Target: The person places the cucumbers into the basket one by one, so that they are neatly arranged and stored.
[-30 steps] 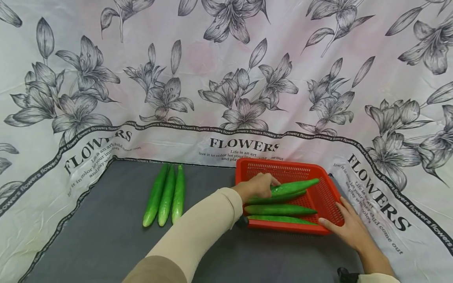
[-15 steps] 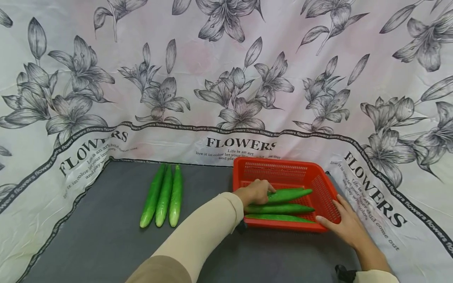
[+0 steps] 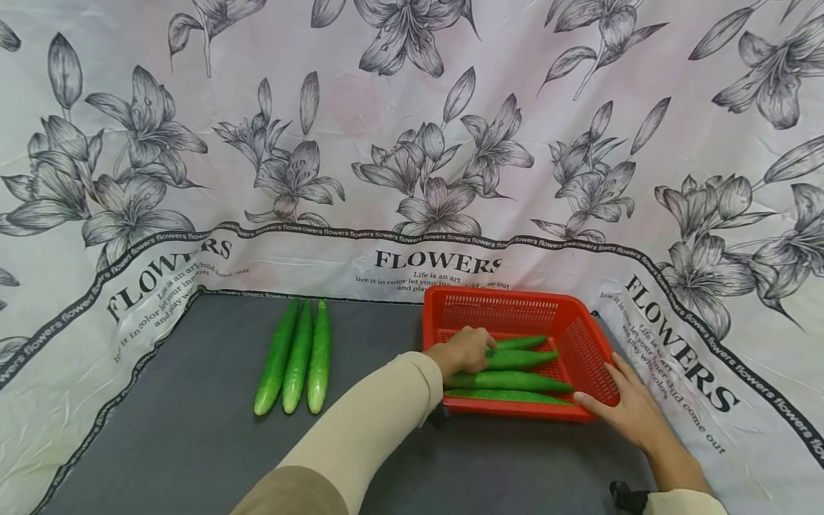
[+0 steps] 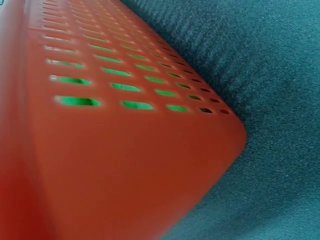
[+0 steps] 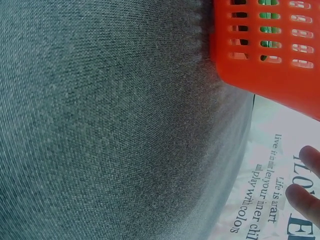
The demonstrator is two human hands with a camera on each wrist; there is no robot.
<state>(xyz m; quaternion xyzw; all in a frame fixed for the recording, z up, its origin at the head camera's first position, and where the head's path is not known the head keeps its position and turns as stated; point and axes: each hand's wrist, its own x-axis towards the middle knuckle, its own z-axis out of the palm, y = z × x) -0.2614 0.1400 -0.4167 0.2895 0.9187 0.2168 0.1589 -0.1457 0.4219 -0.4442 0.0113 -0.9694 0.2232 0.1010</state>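
In the head view, my left hand (image 3: 465,349) reaches over the left side of a red plastic basket (image 3: 492,299) and holds a green cucumber (image 3: 524,359) near its left end. Its fingertips are partly hidden behind the hand. Another cucumber (image 3: 524,343) lies just behind it, and two lie in front, the nearer cucumber (image 3: 508,395) along the front wall. My right hand (image 3: 634,408) holds the basket's front right corner, thumb on the rim. The left wrist view shows only the basket's outer wall (image 4: 125,160); two fingertips (image 5: 300,195) appear in the right wrist view.
Three cucumbers (image 3: 298,357) lie side by side on the grey tabletop (image 3: 193,429), left of the basket. A white floral cloth (image 3: 290,257) hangs behind the table and runs along both sides.
My left hand has lowered the cucumber into the basket; it now lies flatter, and the one behind it shows. The right hand stays at the basket corner. The view has shifted slightly.
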